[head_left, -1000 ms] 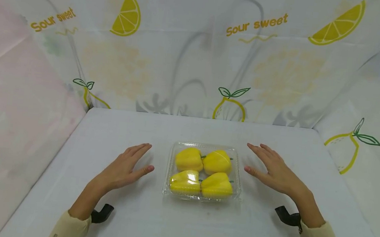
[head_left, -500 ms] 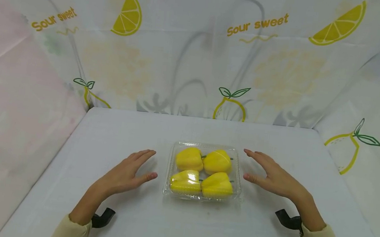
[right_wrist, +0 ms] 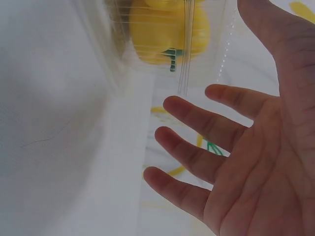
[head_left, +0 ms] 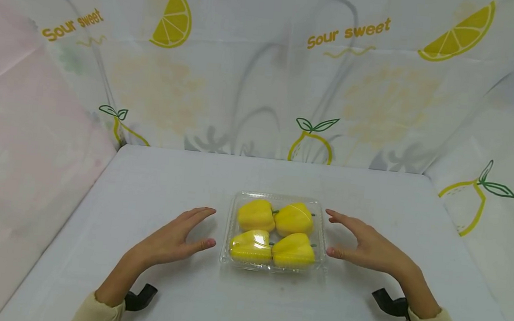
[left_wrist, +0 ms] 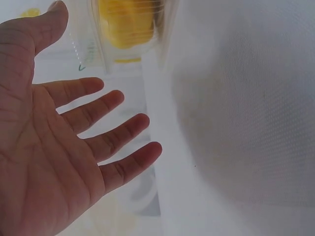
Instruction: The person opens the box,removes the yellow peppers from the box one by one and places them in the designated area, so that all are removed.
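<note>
A clear plastic clamshell box [head_left: 278, 199] lies closed on the table, with several yellow bell peppers [head_left: 295, 219] inside. Short green stems show on some of them. To the box's left, my left hand [head_left: 164, 241] hovers with fingers extended and thumb apart, a small gap short of the box. On the other side my right hand [head_left: 371, 247] faces it the same way, thumb and fingertips close to the box's right edge. Both wrist views show spread fingers and an unoccupied palm, with the box's side wall [left_wrist: 162, 29] and a pepper [right_wrist: 170, 32] beyond.
A white table [head_left: 253, 313] carries the box. Behind it hangs a white curtain [head_left: 227, 76] printed with lemons and the words "Sour sweet". A pinkish sheet [head_left: 23, 160] stands at the left, and a lemon-print sheet [head_left: 506, 243] at the right.
Both hands have moved inward toward the box and slightly nearer the front, narrowing the gap on each side. The box and peppers have stayed in place.
</note>
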`<state>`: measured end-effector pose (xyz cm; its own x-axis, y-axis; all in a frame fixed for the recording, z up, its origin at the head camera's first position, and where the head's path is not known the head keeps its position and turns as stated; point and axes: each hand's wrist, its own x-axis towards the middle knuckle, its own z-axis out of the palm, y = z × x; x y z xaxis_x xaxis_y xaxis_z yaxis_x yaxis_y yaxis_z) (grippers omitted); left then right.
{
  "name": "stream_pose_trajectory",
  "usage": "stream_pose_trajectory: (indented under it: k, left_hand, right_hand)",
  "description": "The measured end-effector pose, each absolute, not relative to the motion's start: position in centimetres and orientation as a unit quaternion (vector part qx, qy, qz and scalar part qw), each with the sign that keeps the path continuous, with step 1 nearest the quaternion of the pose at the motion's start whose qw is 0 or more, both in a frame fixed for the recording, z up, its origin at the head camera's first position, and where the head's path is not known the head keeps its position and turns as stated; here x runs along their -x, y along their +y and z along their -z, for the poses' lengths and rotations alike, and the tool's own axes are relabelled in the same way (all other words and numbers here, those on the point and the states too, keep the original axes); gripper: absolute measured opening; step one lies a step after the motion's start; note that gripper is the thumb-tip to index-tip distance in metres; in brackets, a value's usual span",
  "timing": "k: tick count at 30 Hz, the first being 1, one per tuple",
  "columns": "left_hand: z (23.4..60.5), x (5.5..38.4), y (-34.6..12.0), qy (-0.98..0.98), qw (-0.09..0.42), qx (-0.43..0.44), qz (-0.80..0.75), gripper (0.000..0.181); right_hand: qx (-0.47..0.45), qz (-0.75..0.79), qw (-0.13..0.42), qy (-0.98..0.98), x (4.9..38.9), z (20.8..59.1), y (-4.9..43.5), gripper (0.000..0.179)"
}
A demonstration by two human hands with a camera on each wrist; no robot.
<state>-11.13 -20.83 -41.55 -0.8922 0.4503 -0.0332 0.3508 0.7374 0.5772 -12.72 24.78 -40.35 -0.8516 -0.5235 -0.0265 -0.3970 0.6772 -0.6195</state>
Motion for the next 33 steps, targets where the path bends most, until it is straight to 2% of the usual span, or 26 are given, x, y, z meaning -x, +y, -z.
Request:
stream_pose_trajectory:
  k: [12,24,33]
  left_hand:
    - [41.4,11.1,-20.3,0.906,0.114,-0.244,-0.326,0.080]
    - [41.8,11.1,-19.9,0.891,0.134,-0.262,-0.347,0.076]
    - [41.9,11.0,-19.8,0.888,0.147,-0.256,-0.353,0.080]
  right_hand:
    - [0.274,0.324,0.135,0.895,12.5,40.8,24.6,0.089]
    - [0.280,0.333,0.145,0.889,12.2,41.4,24.3,0.096]
    - [0.287,0.337,0.152,0.884,11.8,41.5,24.4,0.099]
